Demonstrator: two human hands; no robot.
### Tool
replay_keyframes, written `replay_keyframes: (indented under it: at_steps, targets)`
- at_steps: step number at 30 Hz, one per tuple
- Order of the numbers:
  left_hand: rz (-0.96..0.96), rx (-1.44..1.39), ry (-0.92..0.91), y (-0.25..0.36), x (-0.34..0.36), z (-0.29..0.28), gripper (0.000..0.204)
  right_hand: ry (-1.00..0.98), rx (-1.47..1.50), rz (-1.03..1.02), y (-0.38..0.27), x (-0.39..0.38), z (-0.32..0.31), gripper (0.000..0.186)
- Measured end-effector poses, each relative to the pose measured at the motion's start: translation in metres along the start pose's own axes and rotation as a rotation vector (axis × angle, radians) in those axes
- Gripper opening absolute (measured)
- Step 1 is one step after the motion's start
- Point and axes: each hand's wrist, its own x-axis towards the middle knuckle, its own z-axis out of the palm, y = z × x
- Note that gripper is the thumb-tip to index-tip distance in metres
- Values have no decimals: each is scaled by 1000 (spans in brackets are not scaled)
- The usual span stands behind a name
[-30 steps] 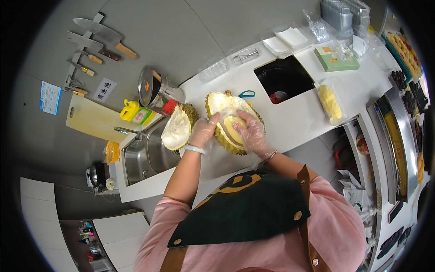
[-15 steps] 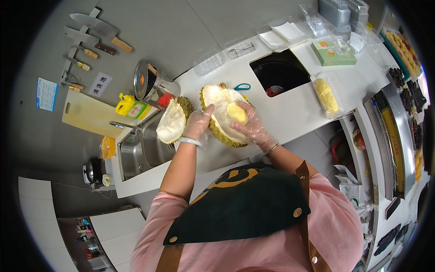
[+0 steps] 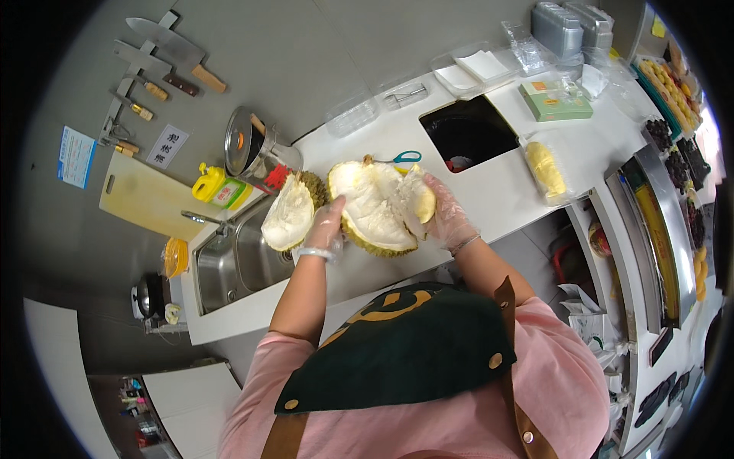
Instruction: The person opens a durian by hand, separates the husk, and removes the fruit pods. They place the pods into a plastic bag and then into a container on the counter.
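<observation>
Durian [image 3: 371,203] open; husk [image 3: 286,218] off at 9 o'clock; packed pulp [image 3: 545,170] at 3; left hand [image 3: 326,229] fingers grip durian; right hand [image 3: 451,218] fingers hold apparently remaining pod [image 3: 425,205]

- The right hand [image 3: 449,213] has left the hollow of the opened durian [image 3: 367,200] and now grips its outer right side.
- A section of husk [image 3: 408,197] there has spread toward the counter's [image 3: 497,191] right end; whether it has come fully loose is unclear.
- The yellow flesh [image 3: 425,205] has shifted outward with it, beside the right fingers.
- The white hollow lies more exposed, uncovered by that hand.
</observation>
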Motion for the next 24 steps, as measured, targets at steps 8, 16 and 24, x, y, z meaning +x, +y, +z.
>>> replay_keyframes:
  at_steps: [8,16,24]
  targets:
    - [58,-550,-212,-63,-6,-18,59,-193,-71,-223,-44,-37,-1,48]
    - [47,106,-85,-72,-1,-51,62,162,-99,-542,-108,-103,-20,55]
    - [501,-1,216,84,-7,-56,24,69,-12,-546,-186,-99,-44,56]
